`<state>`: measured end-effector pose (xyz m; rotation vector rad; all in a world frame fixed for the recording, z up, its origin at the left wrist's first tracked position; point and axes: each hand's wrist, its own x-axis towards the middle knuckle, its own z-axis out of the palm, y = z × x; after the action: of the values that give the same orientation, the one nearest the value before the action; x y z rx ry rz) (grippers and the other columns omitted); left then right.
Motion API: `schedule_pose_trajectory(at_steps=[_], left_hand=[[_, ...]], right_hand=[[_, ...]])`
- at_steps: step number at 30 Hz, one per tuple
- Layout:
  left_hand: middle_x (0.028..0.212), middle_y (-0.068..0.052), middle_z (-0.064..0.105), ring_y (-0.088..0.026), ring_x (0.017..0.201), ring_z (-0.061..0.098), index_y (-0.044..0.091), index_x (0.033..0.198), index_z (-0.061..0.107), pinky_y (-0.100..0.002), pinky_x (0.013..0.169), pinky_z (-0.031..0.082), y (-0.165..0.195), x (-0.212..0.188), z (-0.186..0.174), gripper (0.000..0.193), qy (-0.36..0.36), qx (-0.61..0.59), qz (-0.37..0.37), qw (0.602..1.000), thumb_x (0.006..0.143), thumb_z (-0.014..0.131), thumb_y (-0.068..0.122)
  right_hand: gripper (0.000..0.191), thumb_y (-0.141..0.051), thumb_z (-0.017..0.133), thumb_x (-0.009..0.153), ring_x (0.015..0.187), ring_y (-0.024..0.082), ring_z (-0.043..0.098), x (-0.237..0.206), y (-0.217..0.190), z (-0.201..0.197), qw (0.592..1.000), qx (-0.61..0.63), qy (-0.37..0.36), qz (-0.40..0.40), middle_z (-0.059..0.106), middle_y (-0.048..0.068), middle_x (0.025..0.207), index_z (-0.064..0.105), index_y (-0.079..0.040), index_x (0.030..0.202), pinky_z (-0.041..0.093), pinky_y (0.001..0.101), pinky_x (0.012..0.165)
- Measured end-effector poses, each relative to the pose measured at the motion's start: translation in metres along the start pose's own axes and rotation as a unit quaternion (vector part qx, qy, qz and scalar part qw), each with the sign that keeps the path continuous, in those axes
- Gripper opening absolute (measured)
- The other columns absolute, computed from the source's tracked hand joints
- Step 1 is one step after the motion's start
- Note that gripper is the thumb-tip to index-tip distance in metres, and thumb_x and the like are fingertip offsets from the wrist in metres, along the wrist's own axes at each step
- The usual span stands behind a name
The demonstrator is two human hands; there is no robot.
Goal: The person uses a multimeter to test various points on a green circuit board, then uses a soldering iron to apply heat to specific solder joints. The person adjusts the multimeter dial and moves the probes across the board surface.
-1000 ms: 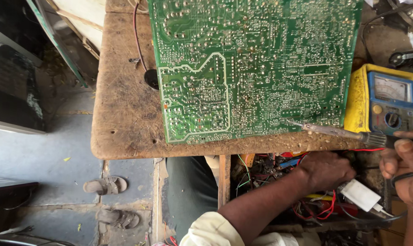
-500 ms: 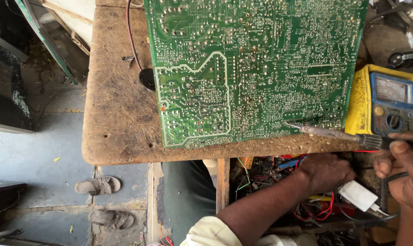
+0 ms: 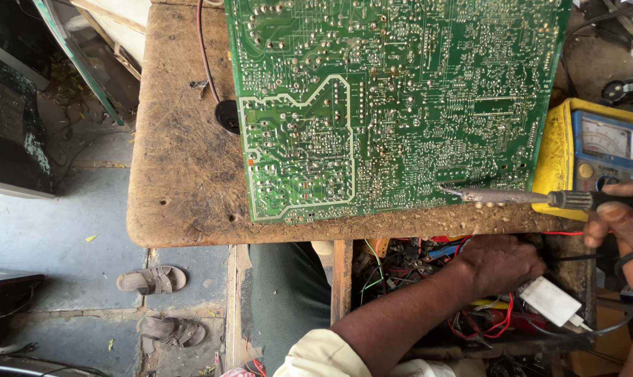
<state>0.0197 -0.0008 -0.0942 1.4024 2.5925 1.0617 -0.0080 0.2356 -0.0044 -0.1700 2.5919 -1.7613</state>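
While gripping the soldering iron (image 3: 512,197) by its dark handle, keeps the right hand (image 3: 620,230) just off the near right edge of the tabletop (image 3: 184,174). Fingers clamped round the grip, apparently so as to lay the metal tip low over the near edge of the green circuit board (image 3: 400,105) without covering the joints.

Lying flat with solder side up, reaching almost to the tabletop's near edge; probably placed so to bring the joints within easy reach. Just right of the board, partly behind the iron: a yellow multimeter (image 3: 596,146), face up where a glance can take it in.

Reaching with the left hand (image 3: 501,264) down into an open drawer (image 3: 414,265) of tangled wires below the tabletop, fingers curled among them; cannot tell whether closed on anything. Just right of that hand, a white adapter (image 3: 553,300). At near left on the floor, a pair of sandals (image 3: 152,279).

Compared with a second ago, hardly any change: same grip on the iron, tip at the same spot on the board, left hand in the same part of the drawer. Only a slight drift of the framing.
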Motion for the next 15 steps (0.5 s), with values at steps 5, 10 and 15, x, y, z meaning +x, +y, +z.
schedule_pose_trajectory(at_steps=[5,10,15], left_hand=[[0.103,-0.001,0.073,-0.023,0.103,0.073,0.024,0.099,0.072,-0.039,0.088,0.06,0.0,0.0,-0.001,0.016,0.004,-0.006,-0.01,1.0,0.09,0.059,0.026],[0.104,-0.002,0.073,-0.023,0.102,0.073,0.023,0.101,0.072,-0.038,0.087,0.061,-0.001,0.001,-0.002,0.018,-0.014,-0.008,-0.01,1.0,0.093,0.056,0.024],[0.104,-0.003,0.073,-0.025,0.102,0.073,0.023,0.101,0.072,-0.04,0.085,0.061,-0.002,0.002,-0.001,0.018,-0.01,-0.002,-0.013,1.0,0.091,0.057,0.024]], right_hand=[[0.032,-0.019,0.063,0.116,0.07,0.025,0.063,0.013,0.007,-0.007,0.992,-0.123,0.025,0.028,0.06,0.015,0.081,0.048,0.004,0.134,0.056,0.0439,0.073],[0.036,-0.016,0.046,0.102,0.076,0.028,0.064,0.022,-0.001,-0.019,0.946,-0.22,-0.166,-0.169,0.061,0.011,0.088,0.046,0.005,0.131,0.055,0.0427,0.083],[0.05,-0.036,0.06,0.11,0.074,0.021,0.065,0.02,-0.005,-0.014,0.97,-0.181,-0.106,-0.127,0.061,0.008,0.084,0.049,0.002,0.139,0.057,0.0385,0.087]])
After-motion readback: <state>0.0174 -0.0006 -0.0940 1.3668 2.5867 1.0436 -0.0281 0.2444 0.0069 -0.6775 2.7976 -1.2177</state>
